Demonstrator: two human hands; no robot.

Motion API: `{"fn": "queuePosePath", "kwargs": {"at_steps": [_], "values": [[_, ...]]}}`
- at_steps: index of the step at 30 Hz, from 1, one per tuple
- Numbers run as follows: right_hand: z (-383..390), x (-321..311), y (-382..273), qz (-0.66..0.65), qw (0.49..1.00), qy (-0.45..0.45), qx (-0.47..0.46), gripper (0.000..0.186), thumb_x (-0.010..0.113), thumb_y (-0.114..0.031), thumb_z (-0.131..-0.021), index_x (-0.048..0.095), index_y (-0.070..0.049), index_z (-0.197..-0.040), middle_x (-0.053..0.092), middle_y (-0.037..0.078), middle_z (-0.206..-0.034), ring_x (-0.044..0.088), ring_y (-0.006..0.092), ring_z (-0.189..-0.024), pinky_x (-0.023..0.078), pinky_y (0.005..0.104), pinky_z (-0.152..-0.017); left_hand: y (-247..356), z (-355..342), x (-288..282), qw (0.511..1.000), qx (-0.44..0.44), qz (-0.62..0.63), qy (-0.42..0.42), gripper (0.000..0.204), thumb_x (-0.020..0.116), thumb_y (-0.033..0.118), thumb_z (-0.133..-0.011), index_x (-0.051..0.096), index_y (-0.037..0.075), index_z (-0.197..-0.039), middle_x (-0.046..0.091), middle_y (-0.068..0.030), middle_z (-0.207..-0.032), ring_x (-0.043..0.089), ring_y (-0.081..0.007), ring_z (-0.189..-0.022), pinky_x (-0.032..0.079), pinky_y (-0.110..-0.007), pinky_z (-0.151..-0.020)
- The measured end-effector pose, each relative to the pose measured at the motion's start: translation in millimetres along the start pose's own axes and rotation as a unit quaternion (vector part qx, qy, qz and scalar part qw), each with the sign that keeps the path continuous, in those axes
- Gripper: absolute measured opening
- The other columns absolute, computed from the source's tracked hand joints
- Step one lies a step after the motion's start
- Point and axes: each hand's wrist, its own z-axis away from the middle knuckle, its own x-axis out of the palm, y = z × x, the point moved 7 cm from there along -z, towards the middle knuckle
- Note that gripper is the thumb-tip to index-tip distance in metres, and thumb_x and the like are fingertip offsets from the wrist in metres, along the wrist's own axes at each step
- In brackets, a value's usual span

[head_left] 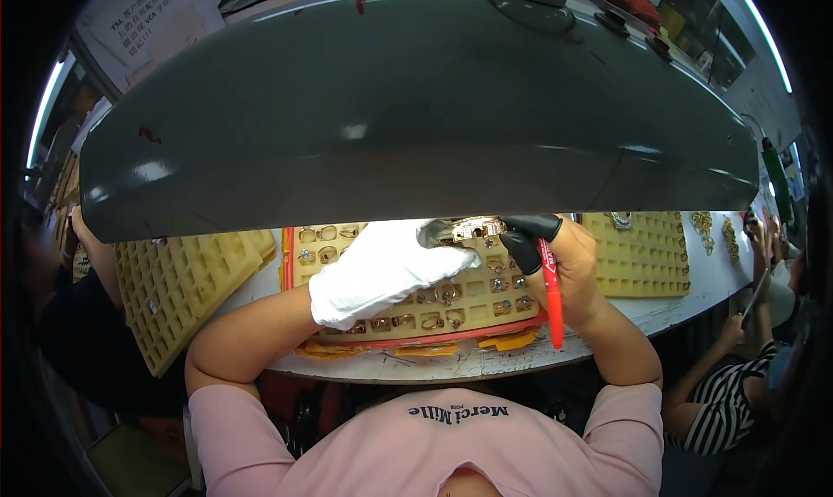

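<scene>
- Head view: yellow compartment tray (486, 297) on the white bench (694, 280) is partly filled with small gold metal parts; several cells look empty, so sorting or inspection seems midway.
- Left hand (382, 271) in a white glove, fingers curled, pinching one end of a small gold part (475, 229) just above the tray's far edge.
- Right hand (564, 263) with black finger cots grips the part's other end, and a red marker pen (552, 293) is tucked in the same hand.
- Spare empty trays (186, 280) lie to the left.
</scene>
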Motion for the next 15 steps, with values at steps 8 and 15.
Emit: {"fn": "queuePosePath", "kwargs": {"at_steps": [8,15], "values": [[-3,-2,-3,0.022,0.999,0.006,-0.026,0.040,0.070,0.003,-0.064,0.064,-0.002,-0.103,0.065,0.013,-0.080,0.062,0.0266,-0.063,0.048,0.0327,-0.059,5,6,-6,0.999,-0.044,-0.030,0.012,0.048,0.070,0.030,-0.084,0.059,0.005,-0.123,0.064,-0.0006,-0.091,0.056,-0.0045,-0.074,0.045,-0.021,-0.065],[-7,4,-13,0.012,0.997,-0.008,-0.072,0.038,0.077,-0.004,-0.065,0.064,-0.001,-0.100,0.054,0.006,-0.063,0.052,0.0207,-0.051,0.038,0.0333,-0.046,1,3,1,0.999,-0.026,0.045,0.000,0.031,0.066,0.020,-0.085,0.062,0.005,-0.113,0.061,-0.0002,-0.084,0.053,-0.0050,-0.069,0.043,-0.021,-0.063]]}}
